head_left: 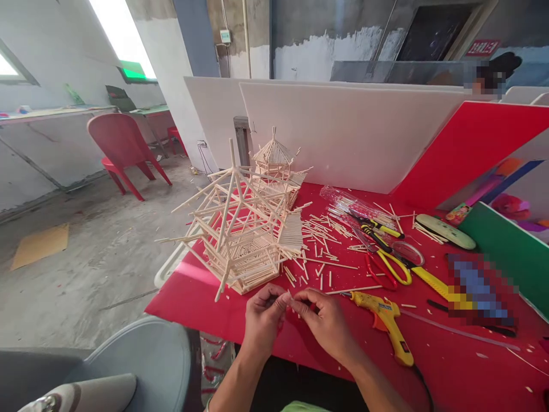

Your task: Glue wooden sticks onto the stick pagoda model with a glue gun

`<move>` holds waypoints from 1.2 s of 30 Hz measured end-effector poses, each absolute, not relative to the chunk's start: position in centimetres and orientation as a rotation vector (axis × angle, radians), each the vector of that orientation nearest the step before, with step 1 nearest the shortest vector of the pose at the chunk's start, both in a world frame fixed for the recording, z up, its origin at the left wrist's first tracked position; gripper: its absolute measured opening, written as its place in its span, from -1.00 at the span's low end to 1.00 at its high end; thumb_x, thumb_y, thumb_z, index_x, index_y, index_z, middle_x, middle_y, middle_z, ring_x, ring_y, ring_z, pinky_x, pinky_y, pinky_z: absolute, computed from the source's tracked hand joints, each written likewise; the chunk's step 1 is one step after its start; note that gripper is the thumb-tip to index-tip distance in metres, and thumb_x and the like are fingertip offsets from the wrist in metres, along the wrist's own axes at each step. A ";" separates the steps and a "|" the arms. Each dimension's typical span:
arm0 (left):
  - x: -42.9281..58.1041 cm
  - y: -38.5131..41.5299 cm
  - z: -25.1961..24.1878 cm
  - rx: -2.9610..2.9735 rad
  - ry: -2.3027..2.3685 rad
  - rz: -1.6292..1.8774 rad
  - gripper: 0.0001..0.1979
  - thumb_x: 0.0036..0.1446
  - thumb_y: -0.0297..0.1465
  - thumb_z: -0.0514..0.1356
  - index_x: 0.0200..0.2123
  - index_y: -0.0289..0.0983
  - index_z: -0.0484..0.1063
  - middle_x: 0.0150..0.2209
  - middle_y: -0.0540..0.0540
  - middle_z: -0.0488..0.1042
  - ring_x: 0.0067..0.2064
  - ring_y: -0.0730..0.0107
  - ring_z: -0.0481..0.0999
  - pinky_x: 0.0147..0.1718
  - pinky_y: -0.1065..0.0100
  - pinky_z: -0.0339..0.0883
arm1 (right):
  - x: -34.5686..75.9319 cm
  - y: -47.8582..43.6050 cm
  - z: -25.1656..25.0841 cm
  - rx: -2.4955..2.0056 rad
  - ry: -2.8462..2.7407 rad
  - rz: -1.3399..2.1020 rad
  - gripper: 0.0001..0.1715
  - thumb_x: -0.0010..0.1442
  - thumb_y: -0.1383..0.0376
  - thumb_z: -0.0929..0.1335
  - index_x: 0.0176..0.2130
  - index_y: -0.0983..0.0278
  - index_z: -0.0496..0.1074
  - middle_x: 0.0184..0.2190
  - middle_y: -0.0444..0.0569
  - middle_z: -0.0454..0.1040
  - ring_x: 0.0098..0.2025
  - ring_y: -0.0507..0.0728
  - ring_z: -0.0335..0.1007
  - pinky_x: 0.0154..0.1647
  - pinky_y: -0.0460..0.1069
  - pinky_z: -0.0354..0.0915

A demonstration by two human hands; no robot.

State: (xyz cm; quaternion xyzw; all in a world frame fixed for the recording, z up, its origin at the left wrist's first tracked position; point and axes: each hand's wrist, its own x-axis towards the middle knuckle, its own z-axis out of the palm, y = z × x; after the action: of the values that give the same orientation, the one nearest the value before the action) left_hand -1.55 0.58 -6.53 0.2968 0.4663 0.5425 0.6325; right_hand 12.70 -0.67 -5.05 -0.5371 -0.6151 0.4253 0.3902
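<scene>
My left hand [266, 312] and my right hand [318, 312] meet over the front edge of the red table, thumbs and fingertips pinched together. Whatever sits between the fingertips is too small to make out. Just beyond them stands a pavilion frame of thin wooden sticks [240, 240], with a stick roof skeleton and a stick floor. Behind it rises a second stick pavilion [274, 153] with a closed pointed roof. Loose cut sticks [321, 232] lie scattered beside the frame. A yellow glue gun [384, 320] rests on its side, right of my right hand.
On the red table [291, 343] lie yellow-handled scissors [397, 268], pliers [380, 229], a yellow cutter knife [441, 286] and a clear plastic pack [343, 200]. White boards [343, 137] stand behind. A grey bin [141, 355] is at the lower left, and a red chair [124, 143] farther back.
</scene>
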 end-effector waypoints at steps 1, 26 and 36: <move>-1.5 0.6 -6.5 0.628 1.047 1.246 -0.68 -0.17 -0.22 0.47 -0.54 -0.29 0.45 -0.76 0.11 0.27 -0.72 0.64 0.12 -0.72 0.54 -0.01 | 12.6 -0.7 -5.1 -1.364 -1.527 1.130 -0.61 0.27 0.00 0.32 -0.34 0.23 0.52 -0.43 -0.09 0.53 -0.38 0.06 0.41 -0.34 -0.09 0.30; -1.3 0.4 -5.1 0.463 0.931 1.154 -0.62 -0.24 -0.22 0.51 -0.49 -0.33 0.47 -0.72 0.09 0.33 -0.69 0.67 0.20 -0.68 0.58 0.05 | 12.3 -0.3 -7.1 -1.331 -1.064 1.511 -0.36 0.12 -0.26 0.29 -0.43 0.26 0.38 -0.57 -0.16 0.33 -0.58 -0.02 0.19 -0.58 -0.10 0.25; -1.8 0.6 -6.3 0.495 0.990 1.201 -0.67 -0.13 -0.21 0.46 -0.40 -0.31 0.52 -0.68 0.07 0.39 -0.71 0.64 0.22 -0.73 0.56 0.05 | 18.3 -2.8 -7.4 -1.781 -1.835 0.526 -0.60 0.34 0.05 0.22 -0.22 0.14 0.57 -0.25 -0.01 0.55 -0.22 0.18 0.46 -0.16 0.04 0.31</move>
State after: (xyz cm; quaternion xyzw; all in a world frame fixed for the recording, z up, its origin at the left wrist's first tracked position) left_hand -1.79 0.61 -6.32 0.2208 0.4416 0.5359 0.6848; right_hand 18.30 -2.80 -7.41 -0.6583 -0.6782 0.1944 0.2623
